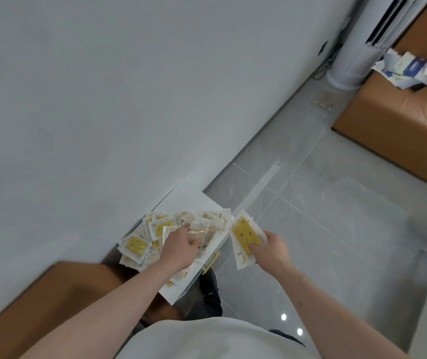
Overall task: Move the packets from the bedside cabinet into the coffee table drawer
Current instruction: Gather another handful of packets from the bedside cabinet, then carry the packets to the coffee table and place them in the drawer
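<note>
Packets (155,234): flat crinkly plastic, yellow-printed, on white cabinet (194,200) | left hand (178,246) fingers grasping some | right hand (269,248) fingers pinching stack (246,235)

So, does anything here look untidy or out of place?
Yes. The packets lie in a loose overlapping heap on the white cabinet top, some hanging over its edge. The left hand grips some; the right hand holds a yellow-patterned bunch.
</note>
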Action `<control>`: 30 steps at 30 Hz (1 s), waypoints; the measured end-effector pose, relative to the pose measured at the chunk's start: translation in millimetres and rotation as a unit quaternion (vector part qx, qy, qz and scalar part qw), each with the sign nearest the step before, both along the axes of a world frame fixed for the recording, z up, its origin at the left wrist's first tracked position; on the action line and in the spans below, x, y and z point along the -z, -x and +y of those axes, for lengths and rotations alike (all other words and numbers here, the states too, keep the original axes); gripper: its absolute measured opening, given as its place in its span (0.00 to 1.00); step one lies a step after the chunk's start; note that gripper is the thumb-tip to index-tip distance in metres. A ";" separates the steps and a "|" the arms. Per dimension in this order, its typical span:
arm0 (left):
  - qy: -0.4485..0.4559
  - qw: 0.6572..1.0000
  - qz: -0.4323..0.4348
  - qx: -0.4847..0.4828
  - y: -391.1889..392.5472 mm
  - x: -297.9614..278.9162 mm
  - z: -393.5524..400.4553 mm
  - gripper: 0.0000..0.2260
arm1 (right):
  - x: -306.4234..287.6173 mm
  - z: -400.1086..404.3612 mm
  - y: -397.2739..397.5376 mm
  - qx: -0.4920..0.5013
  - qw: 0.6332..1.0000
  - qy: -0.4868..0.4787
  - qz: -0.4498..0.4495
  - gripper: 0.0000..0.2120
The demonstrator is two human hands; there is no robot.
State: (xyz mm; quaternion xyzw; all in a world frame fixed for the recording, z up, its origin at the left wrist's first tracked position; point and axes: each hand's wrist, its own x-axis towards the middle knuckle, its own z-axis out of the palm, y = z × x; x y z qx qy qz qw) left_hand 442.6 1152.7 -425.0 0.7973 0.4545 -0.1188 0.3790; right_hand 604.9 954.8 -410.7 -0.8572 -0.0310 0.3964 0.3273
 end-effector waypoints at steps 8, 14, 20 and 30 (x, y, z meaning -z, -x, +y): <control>-0.023 0.996 -0.035 0.081 -49.8 -25.7 -103.0 0.22 | -10.9 -137.9 -9.0 0.081 0.996 -0.028 -0.017 0.07; -0.028 0.988 -0.070 0.136 -76.2 -43.1 -239.0 0.15 | -21.2 -289.5 -3.5 0.125 0.992 -0.022 -0.024 0.08; -0.019 0.975 -0.069 0.212 -96.7 -62.2 -348.0 0.14 | -38.2 -409.6 6.7 0.177 0.984 -0.021 -0.027 0.09; -0.009 0.941 -0.038 0.335 -189.0 -52.1 -480.9 0.12 | -56.9 -556.7 -9.7 0.304 0.952 -0.003 -0.048 0.13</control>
